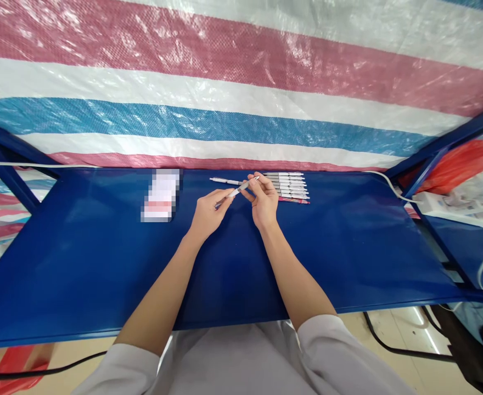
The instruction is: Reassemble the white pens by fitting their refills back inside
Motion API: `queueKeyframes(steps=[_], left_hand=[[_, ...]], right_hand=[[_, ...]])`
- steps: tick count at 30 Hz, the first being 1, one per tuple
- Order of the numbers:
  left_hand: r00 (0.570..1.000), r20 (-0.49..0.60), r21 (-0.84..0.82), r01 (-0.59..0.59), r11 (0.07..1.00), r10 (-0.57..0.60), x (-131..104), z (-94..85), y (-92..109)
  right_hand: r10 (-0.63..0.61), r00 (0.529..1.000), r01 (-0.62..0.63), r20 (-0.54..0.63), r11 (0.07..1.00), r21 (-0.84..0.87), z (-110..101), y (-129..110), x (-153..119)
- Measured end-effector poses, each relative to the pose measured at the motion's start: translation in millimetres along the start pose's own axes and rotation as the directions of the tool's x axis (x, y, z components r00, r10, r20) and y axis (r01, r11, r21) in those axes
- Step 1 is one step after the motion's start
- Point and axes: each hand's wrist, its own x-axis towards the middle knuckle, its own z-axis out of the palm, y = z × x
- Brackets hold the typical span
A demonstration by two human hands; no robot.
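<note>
Between my two hands, above the blue table (233,274), is a slim white and grey pen (239,190), held at a slant. My left hand (212,213) pinches its lower left end. The fingers of my right hand (263,198) close on its upper right end. Another white pen (220,180) lies on the table just behind my hands, partly hidden by them. To the right, several white pens (293,185) lie side by side in a stack of rows, their left ends behind my right hand. A red pen (297,201) lies at the near side of that row.
A blurred-out white and red item (161,195) lies left of my hands. Behind the table hangs a striped plastic sheet (241,126). Blue frame posts (426,170) stand at both sides. A white power strip (451,208) and a red bag (464,164) are at the right.
</note>
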Motion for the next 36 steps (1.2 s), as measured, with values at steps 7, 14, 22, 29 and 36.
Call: queueKeyframes(steps=[7,14,22,29,36], left_hand=[[0.998,-0.026,0.092,-0.052,0.994,0.055,-10.4,4.9,-11.2],[0.997,0.034,-0.031,0.077,0.997,-0.076,-15.1,4.3,-9.3],[0.944,0.175,-0.315,0.324,0.892,-0.281,-15.4,-4.9,-7.9],[0.936,0.228,-0.322,0.332,0.887,-0.267,-16.6,-6.3,-6.8],[0.987,0.110,-0.136,0.133,0.982,-0.119,-18.8,0.1,-10.6]], right_hand=[[0.003,1.000,-0.006,-0.030,0.995,-0.096,-3.8,6.8,2.8],[0.012,1.000,-0.013,-0.023,0.999,-0.038,-2.7,4.6,0.2],[0.078,0.985,-0.081,0.155,0.997,0.009,-11.2,0.7,-3.6],[0.107,0.981,-0.110,0.160,0.994,0.011,-12.8,1.2,-1.9],[0.087,0.992,-0.086,0.088,0.996,-0.013,-11.6,2.9,-2.4]])
